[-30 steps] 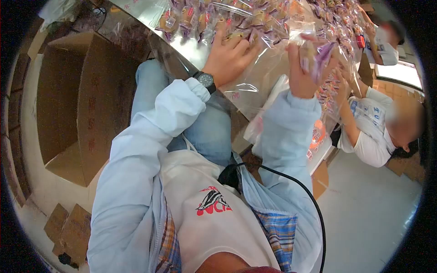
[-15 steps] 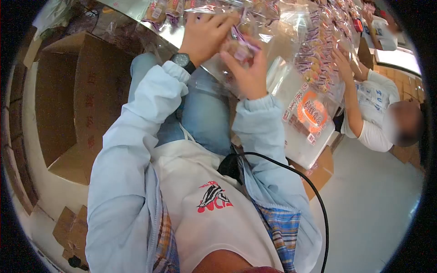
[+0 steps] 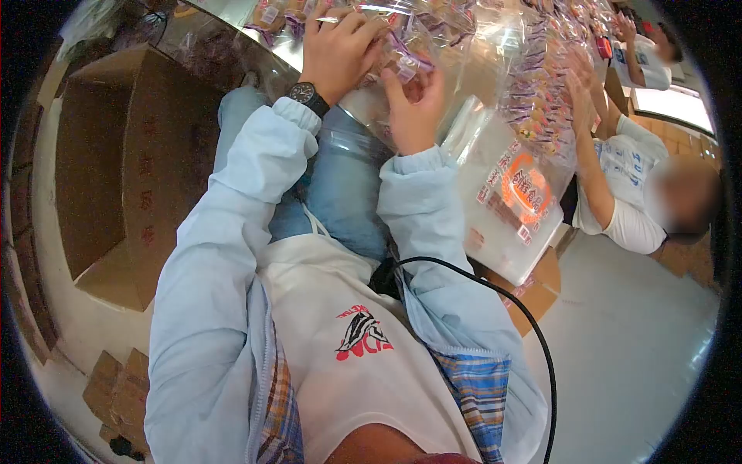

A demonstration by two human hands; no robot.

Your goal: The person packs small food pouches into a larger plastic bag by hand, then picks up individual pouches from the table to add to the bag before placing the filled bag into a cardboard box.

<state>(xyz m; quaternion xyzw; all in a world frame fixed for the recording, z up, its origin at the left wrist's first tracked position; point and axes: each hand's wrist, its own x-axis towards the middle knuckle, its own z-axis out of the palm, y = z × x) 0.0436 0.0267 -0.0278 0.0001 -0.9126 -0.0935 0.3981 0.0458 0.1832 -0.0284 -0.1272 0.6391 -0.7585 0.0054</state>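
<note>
My left hand (image 3: 340, 54), with a dark watch on the wrist, has its fingers curled over the edge of a clear plastic bag (image 3: 371, 108) at the table's near edge. Close to its right, my right hand (image 3: 417, 112) pinches a small wrapped pastry (image 3: 407, 66) in clear and purple film between thumb and fingers. This pastry is at the bag; glare on the film hides whether it is fully inside. Several similar wrapped pastries (image 3: 267, 15) lie just beyond my left hand.
A stack of printed clear bags (image 3: 525, 193) lies right of my right arm. Rows of wrapped pastries (image 3: 533, 108) stretch beyond it, where a co-worker's hands (image 3: 580, 93) rest. An open cardboard box (image 3: 139, 170) stands at left. A black cable (image 3: 533, 325) crosses my right side.
My right hand has moved slightly left and up with the wrapped pastry, closer to my left hand and the bag. My left hand has shifted slightly up. The co-worker's hands have moved a little.
</note>
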